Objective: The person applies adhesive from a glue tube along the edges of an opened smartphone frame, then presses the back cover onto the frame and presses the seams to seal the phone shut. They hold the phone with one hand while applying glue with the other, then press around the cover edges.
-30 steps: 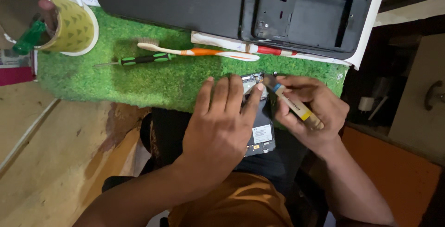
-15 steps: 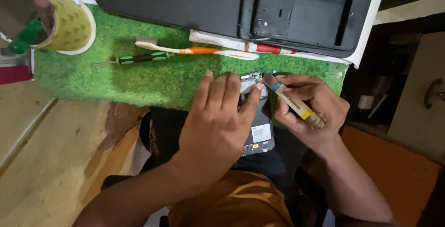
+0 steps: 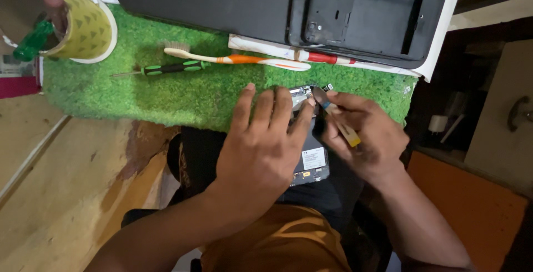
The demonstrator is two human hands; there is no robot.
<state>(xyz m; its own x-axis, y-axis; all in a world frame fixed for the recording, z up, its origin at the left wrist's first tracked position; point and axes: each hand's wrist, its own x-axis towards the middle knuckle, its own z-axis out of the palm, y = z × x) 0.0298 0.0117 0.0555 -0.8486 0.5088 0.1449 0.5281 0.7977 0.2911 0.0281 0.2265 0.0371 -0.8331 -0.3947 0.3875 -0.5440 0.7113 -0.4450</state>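
A: Containers first. What's up top left?

B: Yellow cup (image 3: pixel 83 28) at the mat's far left corner, patterned with small triangles, mouth toward the camera. Inside, a green tool handle (image 3: pixel 33 40) leans against the near wall; something pinkish sits behind it, too blurred to name.

A: And the phone?

B: Opened phone (image 3: pixel 311 155), back off, lies at the near edge of the green mat (image 3: pixel 183 94), its lower half hanging past the edge over the person's lap. A white label shows on the battery.

A: Hands?

B: Left hand (image 3: pixel 264 150) lies flat over the phone's left side, fingers spread and pressing, not curled. Right hand (image 3: pixel 361 133) has fingers closed around a pry tool (image 3: pixel 336 119), yellow handle with a dark tip; the tip touches the phone's top end.

A: What else is on the mat?

B: A toothbrush (image 3: pixel 239 59), white and orange, lies crosswise just beyond the hands. A screwdriver (image 3: pixel 166 69) with a green-black handle is left of it, tip pointing left. A white pen (image 3: pixel 294 54) with a red band lies just beyond the toothbrush, against the laptop.

A: Edges, open room?

B: Dark laptop (image 3: pixel 211 0), underside up with an open bay on the right, fills the far side. Bare mat lies left of the hands, between screwdriver and near edge. Wooden floor (image 3: pixel 55 183) below left. The right side is crowded by dark furniture and an orange surface (image 3: pixel 472 205).
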